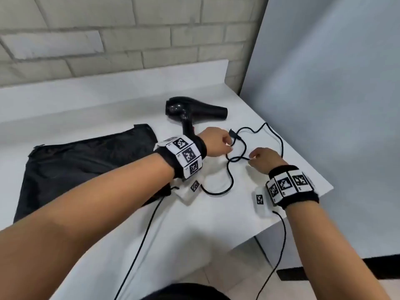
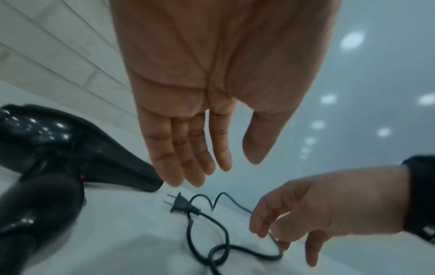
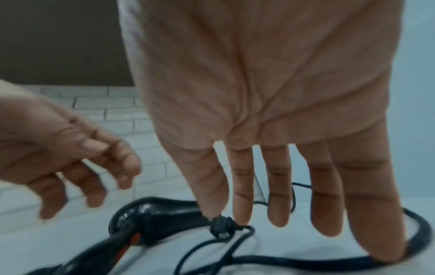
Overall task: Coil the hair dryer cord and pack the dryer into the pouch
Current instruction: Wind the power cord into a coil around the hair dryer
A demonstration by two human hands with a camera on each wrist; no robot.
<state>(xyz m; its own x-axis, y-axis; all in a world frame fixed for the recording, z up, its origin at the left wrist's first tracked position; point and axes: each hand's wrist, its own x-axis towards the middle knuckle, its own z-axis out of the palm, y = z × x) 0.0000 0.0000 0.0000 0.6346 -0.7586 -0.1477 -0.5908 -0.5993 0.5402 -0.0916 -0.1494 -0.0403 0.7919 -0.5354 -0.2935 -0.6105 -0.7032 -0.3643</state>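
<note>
A glossy black hair dryer (image 1: 190, 109) (image 2: 47, 148) (image 3: 153, 212) lies on its side on the white table (image 1: 86, 100), handle toward me. Its black cord (image 1: 231, 169) (image 2: 223, 247) (image 3: 282, 259) sprawls in loose loops to the right, and the plug (image 1: 234, 135) (image 2: 179, 203) (image 3: 220, 226) lies flat. My left hand (image 1: 225, 144) (image 2: 212, 167) hovers just above the plug with relaxed fingers, holding nothing. My right hand (image 1: 253, 158) (image 3: 306, 223) has straight, spread fingers, and one fingertip touches a cord loop. The black pouch (image 1: 86, 165) lies flat to the left.
The table's right edge (image 1: 307, 165) runs close beside my right hand, with a grey-blue panel (image 1: 324, 83) beyond it. A brick wall (image 1: 108, 40) stands behind. Thin black cables (image 1: 142, 241) hang from my wrists over the front edge.
</note>
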